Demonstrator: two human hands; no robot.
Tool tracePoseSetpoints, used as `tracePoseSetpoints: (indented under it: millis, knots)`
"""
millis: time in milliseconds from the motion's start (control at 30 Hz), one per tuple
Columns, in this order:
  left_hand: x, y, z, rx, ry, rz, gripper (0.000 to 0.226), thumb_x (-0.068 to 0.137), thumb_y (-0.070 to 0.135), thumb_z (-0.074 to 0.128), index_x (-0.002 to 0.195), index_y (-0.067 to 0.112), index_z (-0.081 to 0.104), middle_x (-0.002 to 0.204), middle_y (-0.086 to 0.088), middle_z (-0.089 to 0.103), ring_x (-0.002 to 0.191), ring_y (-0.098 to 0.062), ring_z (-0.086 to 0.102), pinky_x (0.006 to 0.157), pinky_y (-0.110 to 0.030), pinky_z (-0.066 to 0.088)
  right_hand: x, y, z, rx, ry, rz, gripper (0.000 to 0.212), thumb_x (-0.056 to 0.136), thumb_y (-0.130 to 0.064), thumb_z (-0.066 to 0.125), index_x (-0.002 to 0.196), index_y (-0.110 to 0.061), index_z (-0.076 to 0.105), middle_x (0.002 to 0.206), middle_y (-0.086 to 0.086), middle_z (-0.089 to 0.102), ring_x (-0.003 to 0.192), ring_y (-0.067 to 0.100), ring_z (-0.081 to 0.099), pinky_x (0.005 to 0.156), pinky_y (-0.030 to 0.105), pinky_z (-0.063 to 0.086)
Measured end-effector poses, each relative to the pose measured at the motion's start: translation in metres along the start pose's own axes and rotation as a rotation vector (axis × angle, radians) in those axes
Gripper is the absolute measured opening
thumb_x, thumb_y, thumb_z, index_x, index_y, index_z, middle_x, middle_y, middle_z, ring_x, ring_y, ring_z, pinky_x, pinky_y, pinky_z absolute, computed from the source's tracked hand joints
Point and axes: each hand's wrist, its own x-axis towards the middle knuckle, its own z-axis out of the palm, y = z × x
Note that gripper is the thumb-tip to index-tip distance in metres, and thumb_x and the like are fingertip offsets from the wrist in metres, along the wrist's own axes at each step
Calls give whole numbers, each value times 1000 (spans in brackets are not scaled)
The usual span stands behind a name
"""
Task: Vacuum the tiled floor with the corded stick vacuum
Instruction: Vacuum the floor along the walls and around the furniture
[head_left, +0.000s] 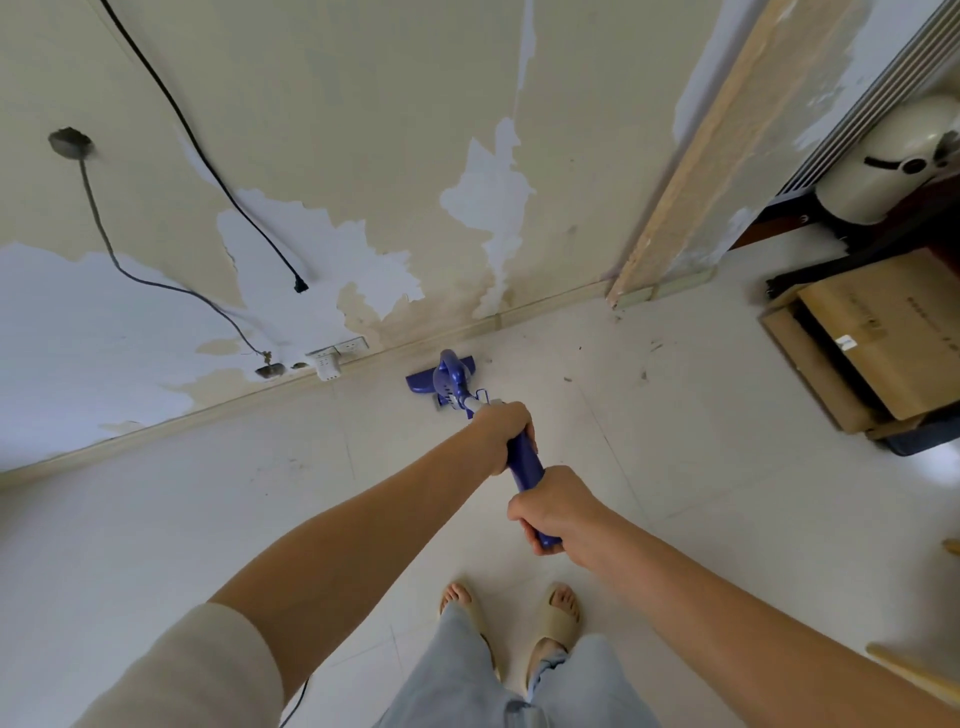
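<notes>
A cream sleeve (208, 670), pushed up above the elbow, covers the left upper arm; the right arm is bare as far as the frame shows. Pale blue, loose trousers (519, 686), possibly denim, fall over beige open-toed slide sandals (557, 621), leaving the toes uncovered

The wall (363, 130) ahead has peeling cream paint with white patches beneath. A black cable (197, 145) hangs down it, ending in a plug. A grey wire (104, 234) runs from a hole (70, 143) toward white sockets (337, 353) just above the skirting. At right, cardboard boxes (883, 343) lie flat near a cream helmet (893, 161). Small debris (644, 375) lies near the doorframe (691, 171).
</notes>
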Motion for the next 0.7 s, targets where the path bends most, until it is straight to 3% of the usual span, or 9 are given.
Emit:
tracePoseSetpoints:
  millis: [100, 267, 467, 700]
  knots:
    - [-3, 10, 4, 5, -7, 23, 13, 82, -5, 46, 71, 4, 46, 61, -11, 49, 56, -22, 47, 73, -30, 46, 1, -10, -6, 31, 18, -3, 19, 82, 4, 55, 98, -4, 49, 66, 7, 50, 50, 13, 45, 39, 19, 41]
    - [4, 15, -5, -53, -7, 37, 14, 83, -6, 45, 73, 4, 44, 62, -11, 48, 55, -20, 46, 61, -28, 45, 13, -21, -2, -11, 23, -3, 19, 81, 6, 54, 97, -2, 51, 65, 8, 50, 48, 13, 46, 44, 22, 43]
    - [19, 27, -14, -49, 15, 46, 13, 83, -4, 49, 73, 5, 47, 65, -11, 50, 59, -21, 48, 77, -31, 47, 27, -32, 1, -45, 43, -13, 22, 81, 6, 53, 101, -1, 53, 64, 7, 51, 45, 13, 45, 39, 18, 41]
    - [26, 37, -7, -59, -8, 40, 18, 83, -5, 46, 68, 5, 46, 65, -11, 49, 60, -20, 47, 74, -28, 46, 31, -40, -8, -18, 56, 4, 14, 81, 3, 56, 94, -3, 54, 60, 6, 52, 47, 14, 46, 43, 21, 41]
